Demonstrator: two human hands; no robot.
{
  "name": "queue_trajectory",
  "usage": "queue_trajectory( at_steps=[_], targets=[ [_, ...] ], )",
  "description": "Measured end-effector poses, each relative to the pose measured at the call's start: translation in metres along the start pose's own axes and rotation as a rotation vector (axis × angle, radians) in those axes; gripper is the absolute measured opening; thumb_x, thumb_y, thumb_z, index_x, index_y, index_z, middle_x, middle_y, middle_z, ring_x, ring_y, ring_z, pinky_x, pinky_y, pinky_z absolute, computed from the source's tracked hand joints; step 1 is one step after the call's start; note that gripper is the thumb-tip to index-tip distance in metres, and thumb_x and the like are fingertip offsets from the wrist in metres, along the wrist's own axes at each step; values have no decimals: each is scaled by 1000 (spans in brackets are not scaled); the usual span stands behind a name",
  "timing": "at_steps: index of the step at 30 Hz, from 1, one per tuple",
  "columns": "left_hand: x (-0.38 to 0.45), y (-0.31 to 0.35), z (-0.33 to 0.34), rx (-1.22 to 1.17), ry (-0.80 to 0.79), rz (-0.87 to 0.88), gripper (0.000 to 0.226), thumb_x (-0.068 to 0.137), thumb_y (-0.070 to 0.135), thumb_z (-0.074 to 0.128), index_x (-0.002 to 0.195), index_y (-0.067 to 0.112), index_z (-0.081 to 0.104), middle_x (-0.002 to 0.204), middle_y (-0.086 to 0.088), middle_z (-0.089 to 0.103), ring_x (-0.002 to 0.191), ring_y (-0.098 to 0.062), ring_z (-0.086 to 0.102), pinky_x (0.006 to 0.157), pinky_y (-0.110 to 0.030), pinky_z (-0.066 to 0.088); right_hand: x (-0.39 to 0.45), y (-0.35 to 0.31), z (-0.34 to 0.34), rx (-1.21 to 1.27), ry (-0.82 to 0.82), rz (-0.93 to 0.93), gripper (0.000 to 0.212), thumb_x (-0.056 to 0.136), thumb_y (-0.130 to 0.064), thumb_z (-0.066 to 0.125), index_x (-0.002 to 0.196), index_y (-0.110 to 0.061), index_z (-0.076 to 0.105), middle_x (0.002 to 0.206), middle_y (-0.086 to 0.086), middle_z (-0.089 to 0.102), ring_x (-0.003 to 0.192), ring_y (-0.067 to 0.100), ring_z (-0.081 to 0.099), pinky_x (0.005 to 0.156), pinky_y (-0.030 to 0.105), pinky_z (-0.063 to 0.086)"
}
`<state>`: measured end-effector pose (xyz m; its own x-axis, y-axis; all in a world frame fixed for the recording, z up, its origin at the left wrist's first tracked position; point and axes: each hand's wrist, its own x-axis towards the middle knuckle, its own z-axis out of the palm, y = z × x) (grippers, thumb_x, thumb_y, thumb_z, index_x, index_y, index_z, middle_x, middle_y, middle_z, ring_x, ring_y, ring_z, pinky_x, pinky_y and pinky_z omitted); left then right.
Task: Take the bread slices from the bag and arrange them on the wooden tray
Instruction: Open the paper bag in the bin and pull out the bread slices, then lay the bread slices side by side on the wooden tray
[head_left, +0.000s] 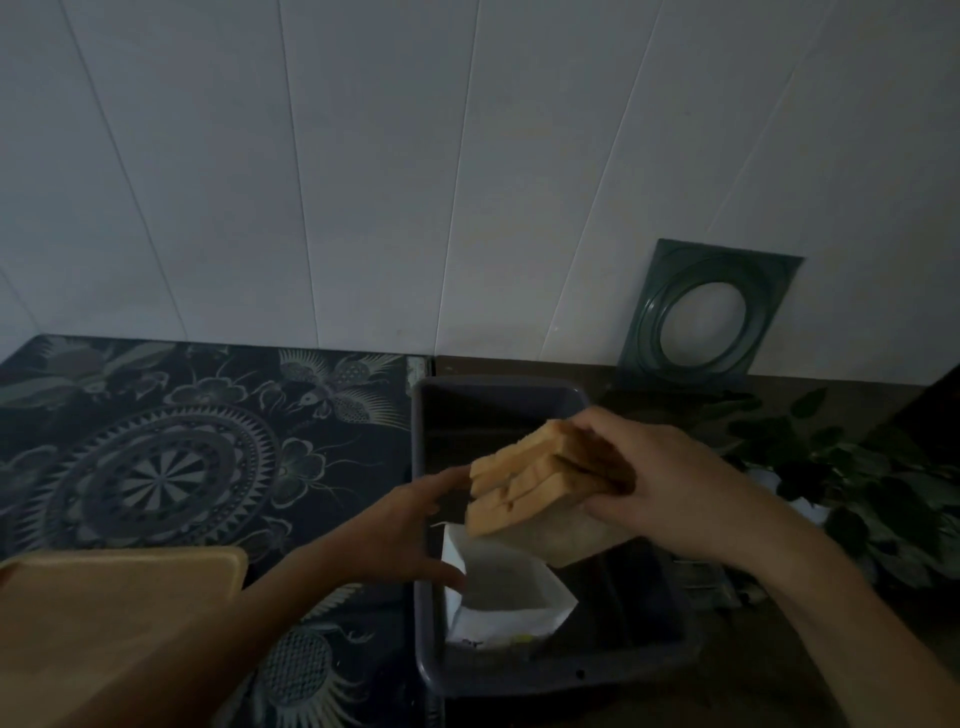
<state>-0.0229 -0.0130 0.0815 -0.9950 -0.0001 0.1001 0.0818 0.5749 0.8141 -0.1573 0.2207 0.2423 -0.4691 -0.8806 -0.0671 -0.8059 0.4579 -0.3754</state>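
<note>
Above the grey tub (550, 670) I see my right hand (670, 488) holding a stack of bread slices (519, 483). The fingers curl over the top of the stack and the thumb presses from below, so the slices are squeezed between them. I count about three slices, but the far end is hidden under my hand, so I am not sure. The stack is in the air, over the middle of the tub, tilted down to the left.

My left hand (410, 525) is at the left wall of the tub. Its fingers are spread; one fingertip reaches the left end of the stack, and the thumb rests at the open mouth of the white bag (509, 603). This bag stands inside the tub, in its near half.

Left of the tub, near the bottom edge of the view, lies the wooden tray (119, 623) on a dark patterned cloth (171, 467). I see no bread on the visible part of it.
</note>
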Motion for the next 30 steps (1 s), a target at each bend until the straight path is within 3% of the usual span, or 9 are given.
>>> queue_trajectory(
  at_steps=[4, 7, 9, 13, 18, 23, 30],
  targets=[
    [-4, 17, -5, -225, 45, 77, 101, 67, 29, 94, 148, 41, 35, 147, 19, 50, 134, -2, 49, 108, -24, 46, -4, -8, -11, 80, 54, -11, 47, 85, -37, 78, 120, -52, 51, 107, -23, 66, 97, -7, 63, 79, 28, 55],
    [-8, 23, -12, -354, 74, 90, 94, 69, 23, 93, 147, 36, 41, 146, 9, 54, 136, -13, 50, 112, -48, 44, -8, -15, -15, 166, 93, -10, 47, 84, -36, 79, 122, -49, 54, 112, -23, 67, 102, -9, 63, 84, 27, 56],
    [-12, 27, -16, -422, 82, 91, 90, 71, 20, 92, 145, 34, 44, 145, 4, 56, 136, -17, 51, 112, -55, 41, -11, -19, -16, 229, 109, -9, 45, 84, -35, 80, 120, -48, 57, 114, -23, 67, 105, -9, 62, 85, 26, 56],
    [-21, 34, -22, -517, 95, 110, 81, 74, 10, 89, 143, 27, 49, 141, -6, 60, 134, -24, 54, 111, -50, 44, -14, -26, -8, 360, 115, -15, 44, 83, -35, 83, 118, -49, 60, 118, -24, 67, 109, -9, 62, 84, 23, 54],
    [-41, 42, -30, -618, 175, 80, 61, 77, 0, 84, 132, 13, 60, 129, -10, 67, 125, -26, 62, 101, -30, 52, -12, -33, 6, 600, 77, 7, 48, 75, -42, 85, 117, -51, 64, 113, -26, 69, 106, -5, 67, 74, 25, 63],
    [-64, 44, -33, -662, 274, 47, 52, 79, -1, 80, 127, 4, 62, 126, -13, 70, 123, -27, 64, 104, -33, 52, -7, -33, 29, 835, 22, 27, 54, 68, -40, 90, 116, -47, 67, 113, -17, 73, 104, 2, 71, 75, 39, 66],
    [-94, 46, -26, -764, 384, -55, 42, 80, 0, 74, 120, -5, 64, 120, -22, 71, 114, -34, 68, 91, -33, 58, 5, -36, 64, 1047, -56, 84, 46, 71, -35, 91, 109, -50, 70, 106, -17, 76, 96, 7, 75, 72, 41, 66]
  ],
)
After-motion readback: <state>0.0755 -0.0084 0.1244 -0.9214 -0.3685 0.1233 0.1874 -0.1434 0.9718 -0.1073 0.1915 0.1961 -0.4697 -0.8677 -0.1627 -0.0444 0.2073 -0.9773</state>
